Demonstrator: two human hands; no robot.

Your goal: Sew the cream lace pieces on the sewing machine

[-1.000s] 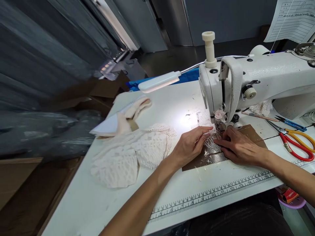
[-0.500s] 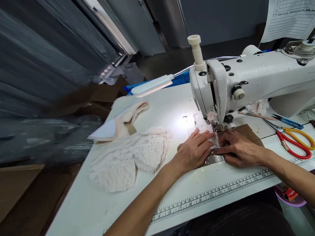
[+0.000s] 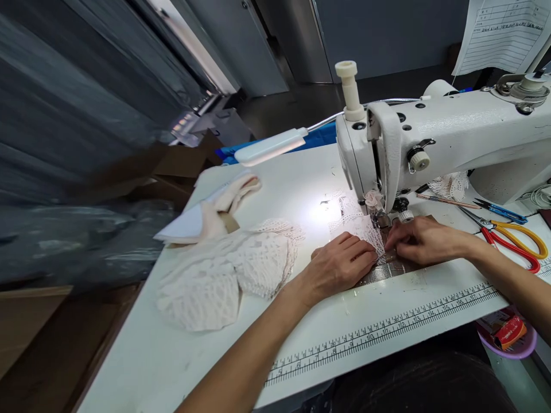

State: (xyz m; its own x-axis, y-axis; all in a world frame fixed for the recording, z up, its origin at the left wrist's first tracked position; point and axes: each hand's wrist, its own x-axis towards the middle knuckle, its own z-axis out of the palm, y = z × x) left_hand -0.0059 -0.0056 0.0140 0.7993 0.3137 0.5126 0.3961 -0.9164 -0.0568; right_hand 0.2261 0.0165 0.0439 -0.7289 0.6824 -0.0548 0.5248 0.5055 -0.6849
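A strip of pale lace lies under the presser foot of the white sewing machine. My left hand rests on the near left edge of the lace, its fingers together and bent, pressing the lace down. Just right of the needle, my right hand pinches at the lace's right edge with thumb and index finger; what lies between the fingertips is too small to make out. Under the lace is a brown and metallic plate.
White lace pieces and folded pale fabric lie on the left. Red and yellow scissors and blue snips lie at the right. A lamp hangs behind. A printed ruler runs along the front edge.
My right hand has moved up and slightly right, closer to the presser foot. My left hand has shifted slightly down, its fingers more bent, uncovering more lace.
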